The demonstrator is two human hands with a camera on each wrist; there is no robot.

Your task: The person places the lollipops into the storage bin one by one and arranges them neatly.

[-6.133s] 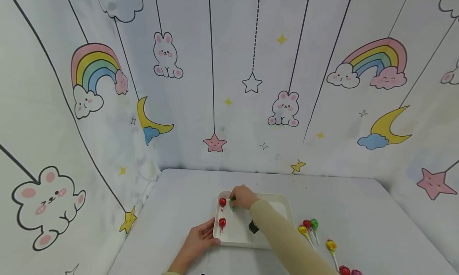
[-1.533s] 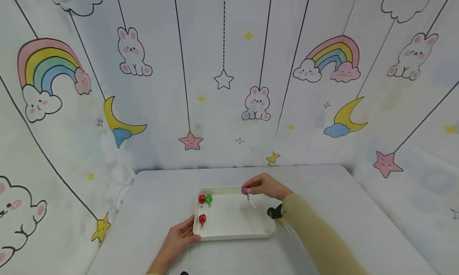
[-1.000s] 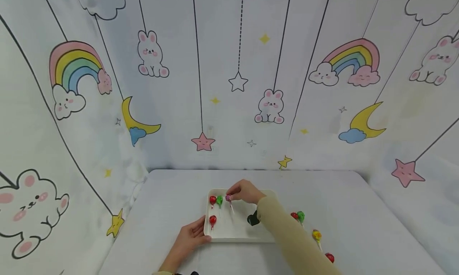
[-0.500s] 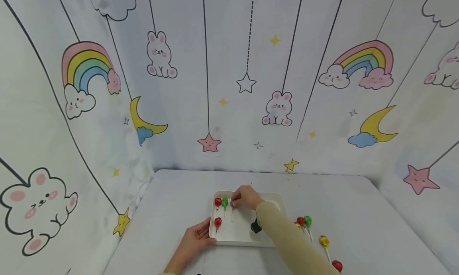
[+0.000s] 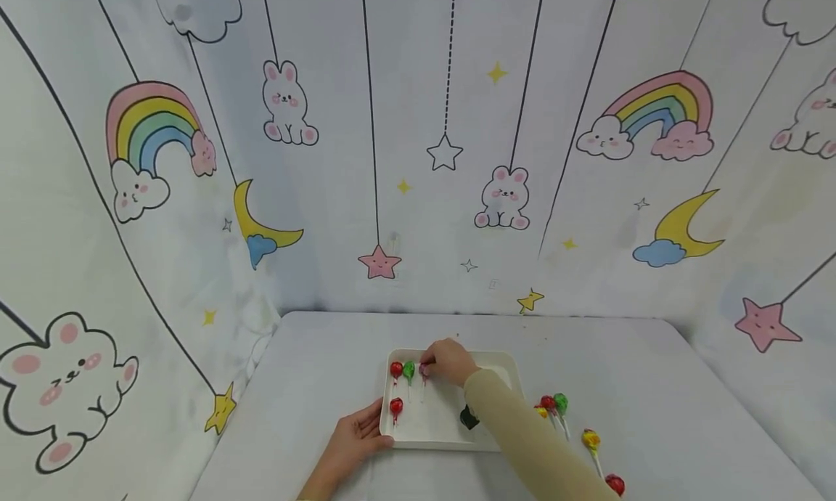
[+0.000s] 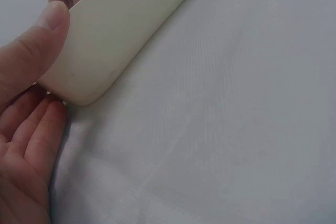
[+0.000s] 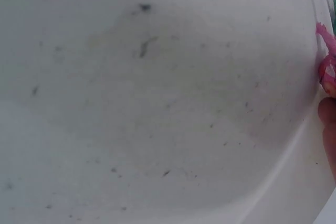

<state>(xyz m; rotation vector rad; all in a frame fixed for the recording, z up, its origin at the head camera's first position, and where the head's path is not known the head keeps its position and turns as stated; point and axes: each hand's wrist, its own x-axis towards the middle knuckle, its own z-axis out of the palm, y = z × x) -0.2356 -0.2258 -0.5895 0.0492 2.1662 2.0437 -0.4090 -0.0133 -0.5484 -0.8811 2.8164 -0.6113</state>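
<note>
My right hand [image 5: 451, 361] reaches over the back of the white tray [image 5: 451, 446] and pinches a purple-pink lollipop [image 5: 424, 371], its stick pointing toward me. In the right wrist view the pink wrapper [image 7: 328, 72] shows at the fingertips by the right edge. Left of it in the tray lie a green lollipop [image 5: 408, 371] and a red lollipop [image 5: 396, 369], side by side. Another red lollipop [image 5: 396, 406] lies nearer the front. My left hand [image 5: 353, 439] grips the tray's front left corner, thumb on its wall and fingers low against it in the left wrist view.
Right of the tray, a red lollipop [image 5: 547, 401], a green lollipop [image 5: 560, 404] and a yellow one [image 5: 541, 412] lie bunched on the white table [image 5: 627, 370]. A yellow lollipop [image 5: 591, 439] and a red lollipop [image 5: 615, 483] lie nearer the front.
The green lollipop, earlier in my right hand, now lies in the tray. My right hand has brought the purple-pink lollipop leftward beside it. The left hand keeps its grip on the tray.
</note>
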